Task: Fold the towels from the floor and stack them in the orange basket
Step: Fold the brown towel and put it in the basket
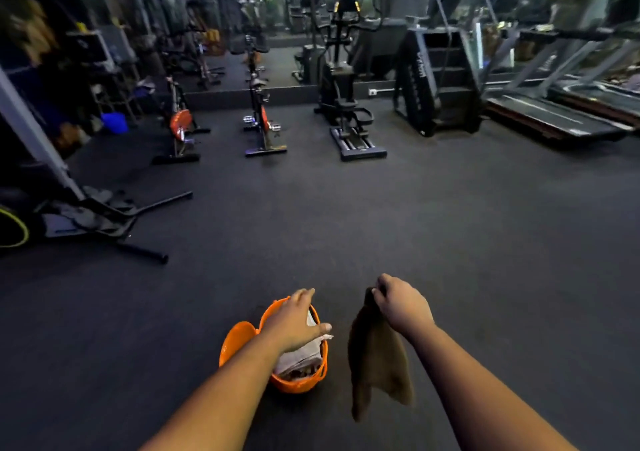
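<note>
The dark brown cloth towel (377,357) hangs in the air at the near right of the scene, gathered at its top and falling in a long loose drape with two uneven lower corners. It is held high, most likely so that its weight pulls it straight and an edge can be found for folding. The right hand (401,303) has its fingers curled down over the towel's top end and pinches it there, so nearly all of the cloth lies below and nearer than the grip, swinging free of the floor as far as can be judged.

Just to the left stands the round orange plastic basket (299,383), its handle (239,341) flopped outward to the left. Inside it lies a pale folded towel (304,355) on top of darker cloth that is too shadowed to make out. The left hand (298,322) reaches over the basket's mouth with fingers spread and straight, holding nothing; whether it touches the pale towel cannot be told. It looks placed either to press the stack flat or to come across for the brown towel's free corner.

Around them spreads a dark rubber gym floor (450,243). Far off stand two exercise bikes with orange flywheels (180,125), a black elliptical trainer (346,111), a stair climber (438,80) and treadmills (561,118) to the far right.
</note>
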`<state>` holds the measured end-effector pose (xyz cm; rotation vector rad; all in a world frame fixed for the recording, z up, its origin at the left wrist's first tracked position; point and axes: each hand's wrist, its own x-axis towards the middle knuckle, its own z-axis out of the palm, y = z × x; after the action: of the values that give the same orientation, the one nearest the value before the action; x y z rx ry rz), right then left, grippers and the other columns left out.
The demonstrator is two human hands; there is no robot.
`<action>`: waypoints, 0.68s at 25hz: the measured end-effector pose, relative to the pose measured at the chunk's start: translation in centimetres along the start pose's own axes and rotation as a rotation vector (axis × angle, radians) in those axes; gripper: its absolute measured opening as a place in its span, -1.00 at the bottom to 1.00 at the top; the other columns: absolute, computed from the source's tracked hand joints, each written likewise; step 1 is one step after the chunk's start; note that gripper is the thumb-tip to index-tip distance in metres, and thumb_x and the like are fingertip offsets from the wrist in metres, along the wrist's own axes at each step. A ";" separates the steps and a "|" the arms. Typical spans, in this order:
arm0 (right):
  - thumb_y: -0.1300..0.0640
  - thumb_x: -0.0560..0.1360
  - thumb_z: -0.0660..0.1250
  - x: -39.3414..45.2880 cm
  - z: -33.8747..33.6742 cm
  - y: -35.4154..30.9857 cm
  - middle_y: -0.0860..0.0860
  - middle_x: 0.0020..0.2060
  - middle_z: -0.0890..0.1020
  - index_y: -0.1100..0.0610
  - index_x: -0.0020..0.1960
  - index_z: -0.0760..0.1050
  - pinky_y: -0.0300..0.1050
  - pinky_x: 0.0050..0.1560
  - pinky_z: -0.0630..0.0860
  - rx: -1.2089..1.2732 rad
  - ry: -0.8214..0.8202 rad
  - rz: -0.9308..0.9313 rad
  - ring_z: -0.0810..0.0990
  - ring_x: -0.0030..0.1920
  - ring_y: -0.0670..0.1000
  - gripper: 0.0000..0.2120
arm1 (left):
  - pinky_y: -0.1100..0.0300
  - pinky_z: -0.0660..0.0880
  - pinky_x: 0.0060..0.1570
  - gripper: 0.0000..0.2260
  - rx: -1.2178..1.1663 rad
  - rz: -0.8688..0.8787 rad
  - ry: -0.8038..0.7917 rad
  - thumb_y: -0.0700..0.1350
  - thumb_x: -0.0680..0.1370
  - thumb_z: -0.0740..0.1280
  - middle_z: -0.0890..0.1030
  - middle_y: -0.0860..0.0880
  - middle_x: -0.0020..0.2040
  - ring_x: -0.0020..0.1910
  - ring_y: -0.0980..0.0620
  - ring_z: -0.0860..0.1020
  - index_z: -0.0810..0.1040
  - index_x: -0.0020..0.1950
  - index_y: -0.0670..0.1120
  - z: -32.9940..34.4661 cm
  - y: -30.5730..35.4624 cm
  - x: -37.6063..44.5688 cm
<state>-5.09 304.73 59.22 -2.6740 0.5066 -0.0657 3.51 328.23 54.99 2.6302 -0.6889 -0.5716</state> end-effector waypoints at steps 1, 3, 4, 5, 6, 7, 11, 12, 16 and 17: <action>-0.06 0.61 0.21 1.8 0.0 0.5 0.02 -0.01 0.64 0.05 0.03 0.49 0.04 -0.06 0.56 0.010 -0.027 -0.013 0.62 0.03 0.12 -0.80 | -0.02 0.24 0.52 -0.15 0.001 -0.014 -0.004 0.32 0.54 0.34 0.04 -0.02 0.67 0.63 -0.10 0.12 0.02 0.67 0.02 -0.1 0.4 0.9; -0.05 0.58 0.23 5.4 0.1 1.3 0.01 -0.04 0.63 0.05 0.01 0.51 0.06 -0.05 0.59 0.021 -0.089 -0.032 0.62 -0.01 0.09 -0.81 | -0.01 0.24 0.51 -0.16 -0.018 -0.032 0.016 0.29 0.55 0.34 0.05 -0.03 0.67 0.63 -0.10 0.12 0.02 0.67 0.00 -0.2 1.0 3.5; -0.04 0.57 0.24 7.6 0.2 1.8 0.01 -0.06 0.62 0.06 0.00 0.52 0.07 -0.04 0.59 0.017 -0.117 -0.053 0.61 -0.02 0.09 -0.81 | -0.01 0.24 0.52 -0.16 -0.042 -0.047 0.029 0.29 0.55 0.34 0.05 -0.04 0.68 0.63 -0.09 0.12 0.02 0.67 0.00 -0.1 1.3 5.2; -0.02 0.56 0.26 9.6 0.4 2.2 0.02 -0.06 0.62 0.08 0.00 0.53 0.07 -0.03 0.59 0.022 -0.144 -0.085 0.61 -0.02 0.09 -0.82 | 0.00 0.24 0.51 -0.16 -0.063 -0.066 0.032 0.29 0.55 0.35 0.04 -0.03 0.68 0.63 -0.09 0.12 0.02 0.67 0.01 0.0 1.4 6.8; 0.01 0.56 0.28 11.4 0.6 2.5 0.04 -0.05 0.63 0.11 0.00 0.54 0.06 -0.03 0.58 0.043 -0.181 -0.120 0.61 -0.02 0.10 -0.82 | 0.00 0.25 0.51 -0.16 -0.087 -0.080 0.022 0.28 0.55 0.35 0.04 -0.02 0.68 0.63 -0.08 0.12 0.01 0.67 0.01 0.2 1.3 8.3; 0.05 0.55 0.30 12.8 0.7 2.8 0.07 -0.05 0.63 0.15 0.01 0.55 0.04 -0.02 0.55 0.069 -0.218 -0.170 0.60 -0.02 0.10 -0.83 | 0.01 0.26 0.52 -0.15 -0.110 -0.075 0.013 0.27 0.55 0.37 0.04 -0.01 0.68 0.62 -0.08 0.13 0.01 0.67 0.03 0.4 1.4 9.8; 0.12 0.55 0.35 17.0 0.7 4.0 0.07 -0.17 0.62 0.08 -0.09 0.52 0.04 -0.08 0.50 0.288 -0.431 -0.373 0.54 -0.18 -0.04 -0.94 | 0.08 0.24 0.51 -0.15 -0.181 -0.013 -0.038 0.18 0.53 0.44 0.12 0.03 0.66 0.61 0.00 0.18 0.01 0.67 0.12 0.2 3.0 14.5; 0.12 0.55 0.36 18.0 0.7 4.5 0.03 -0.23 0.59 0.03 -0.14 0.49 0.01 -0.15 0.48 0.357 -0.485 -0.413 0.49 -0.24 -0.09 -0.89 | 0.10 0.28 0.48 -0.17 -0.218 -0.012 -0.038 0.14 0.53 0.46 0.19 0.04 0.64 0.59 0.01 0.24 0.05 0.66 0.15 0.0 3.7 15.4; 0.21 0.59 0.37 23.0 1.2 6.9 -0.12 -0.33 0.48 0.05 -0.19 0.42 -0.15 -0.22 0.35 0.625 -0.559 -0.433 0.41 -0.29 -0.13 -0.78 | 0.21 0.49 0.16 -0.63 -0.274 -0.056 0.099 -0.04 0.56 0.44 0.66 0.04 0.25 0.22 0.08 0.59 0.57 0.37 0.06 -0.8 6.8 19.1; 0.22 0.60 0.35 24.3 1.5 7.6 -0.13 -0.33 0.46 0.06 -0.19 0.40 -0.15 -0.21 0.34 0.676 -0.555 -0.459 0.40 -0.27 -0.13 -0.77 | 0.21 0.49 0.12 -0.73 -0.292 -0.076 0.138 -0.08 0.58 0.43 0.69 0.03 0.17 0.15 0.10 0.62 0.63 0.28 0.00 -0.8 7.6 19.8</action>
<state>15.15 290.14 53.95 -1.9624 -0.2725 0.3095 16.79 311.79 53.29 2.4023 -0.4288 -0.4675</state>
